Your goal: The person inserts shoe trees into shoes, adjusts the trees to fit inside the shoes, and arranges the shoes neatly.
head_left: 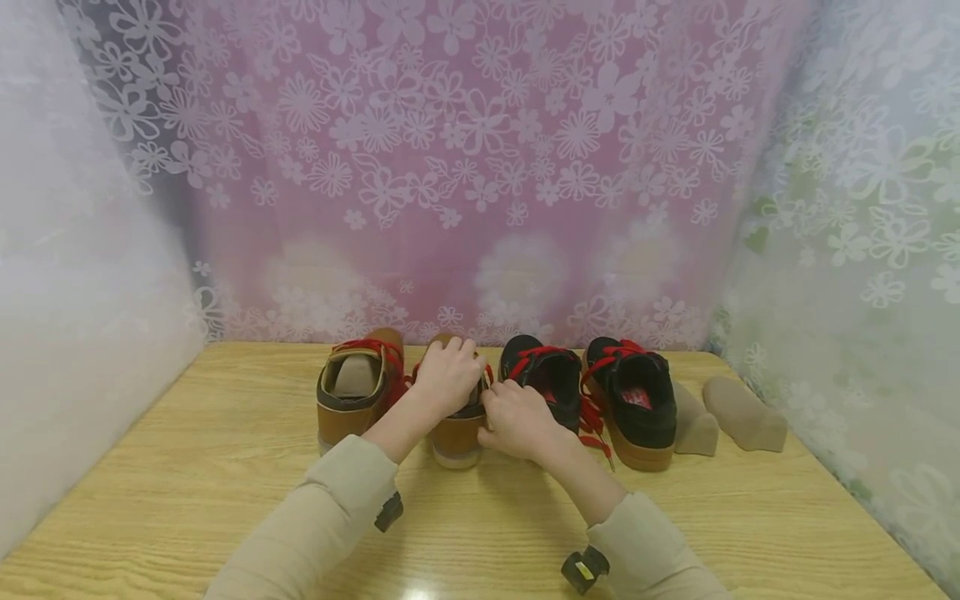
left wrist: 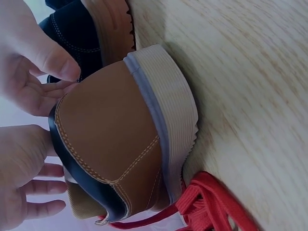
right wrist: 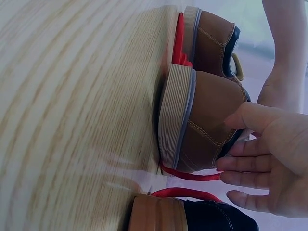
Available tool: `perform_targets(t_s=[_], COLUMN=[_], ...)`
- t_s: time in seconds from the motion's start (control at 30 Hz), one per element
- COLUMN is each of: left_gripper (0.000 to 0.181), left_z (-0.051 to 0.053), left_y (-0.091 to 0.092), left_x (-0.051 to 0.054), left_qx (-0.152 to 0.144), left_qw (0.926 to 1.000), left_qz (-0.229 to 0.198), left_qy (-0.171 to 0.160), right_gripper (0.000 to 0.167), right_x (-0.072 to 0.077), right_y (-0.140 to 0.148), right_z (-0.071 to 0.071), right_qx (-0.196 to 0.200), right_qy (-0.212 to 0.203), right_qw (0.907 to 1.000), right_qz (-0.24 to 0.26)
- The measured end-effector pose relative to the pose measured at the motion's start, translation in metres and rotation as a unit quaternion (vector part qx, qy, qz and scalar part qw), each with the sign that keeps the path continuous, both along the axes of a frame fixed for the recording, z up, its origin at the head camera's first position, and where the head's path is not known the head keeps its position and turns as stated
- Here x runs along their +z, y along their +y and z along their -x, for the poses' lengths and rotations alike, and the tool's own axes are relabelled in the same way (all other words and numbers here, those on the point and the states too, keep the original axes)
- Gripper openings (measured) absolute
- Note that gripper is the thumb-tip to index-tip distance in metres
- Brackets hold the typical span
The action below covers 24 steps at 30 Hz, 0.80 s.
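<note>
Hands crowding a brown shoe (head_left: 457, 437), second from left: left hand (head_left: 452, 377) over the opening, toe mostly hidden beneath, three fingers loosely parted, one digit lost behind the collar, cannot tell whether pinching. Right hand (head_left: 522, 419) at the right side of the collar, thumb against leather, fingers straight and apart. Now far left: another brown shoe (head_left: 348, 418), tan insert (head_left: 356, 377) inside, heel partly behind the left wrist (head_left: 393, 429). Right of the hands, a black shoe (head_left: 558, 392), heel masked; then a second black shoe (head_left: 648, 433), red insole label (head_left: 636, 397) too blurred to read. Furthest right, two tan blocks (head_left: 742, 412), one partly hidden.
</note>
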<state>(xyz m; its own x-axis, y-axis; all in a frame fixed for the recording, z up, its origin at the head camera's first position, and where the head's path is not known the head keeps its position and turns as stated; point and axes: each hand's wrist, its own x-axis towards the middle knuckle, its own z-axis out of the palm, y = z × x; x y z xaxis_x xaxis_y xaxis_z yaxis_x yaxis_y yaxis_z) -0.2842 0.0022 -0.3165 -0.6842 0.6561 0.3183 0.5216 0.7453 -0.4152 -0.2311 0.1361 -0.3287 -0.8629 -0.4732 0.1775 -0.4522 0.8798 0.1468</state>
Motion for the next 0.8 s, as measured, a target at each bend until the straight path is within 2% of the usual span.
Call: perform_targets(t_s=[0.13,0.5,0.8], left_gripper=[0.022,0.017,0.012], left_z=[-0.0009,0.0029,0.0066], left_y=[0.0005,-0.0013,0.0003], left_x=[0.0006,-0.0041,-0.0074], left_qx=[0.001,-0.03,-0.038], left_qw=[1.0,0.9992,0.9988], left_qz=[-0.002,-0.009,-0.016], left_qy=[-0.009,0.024,0.025], right_gripper=[0.024,0.025,0.025], right_x=[0.0015,0.002,0.0025], right_y=[-0.0004,-0.0003,-0.0012], right_z=[-0.0015,-0.0019,-0.0015], right_qx=[0.0,-0.006,-0.012], right_qy=[-0.001,-0.002,-0.006], right_qw=[1.0,0.9999,0.9997], right_qz=[-0.005,-0.013,-0.019])
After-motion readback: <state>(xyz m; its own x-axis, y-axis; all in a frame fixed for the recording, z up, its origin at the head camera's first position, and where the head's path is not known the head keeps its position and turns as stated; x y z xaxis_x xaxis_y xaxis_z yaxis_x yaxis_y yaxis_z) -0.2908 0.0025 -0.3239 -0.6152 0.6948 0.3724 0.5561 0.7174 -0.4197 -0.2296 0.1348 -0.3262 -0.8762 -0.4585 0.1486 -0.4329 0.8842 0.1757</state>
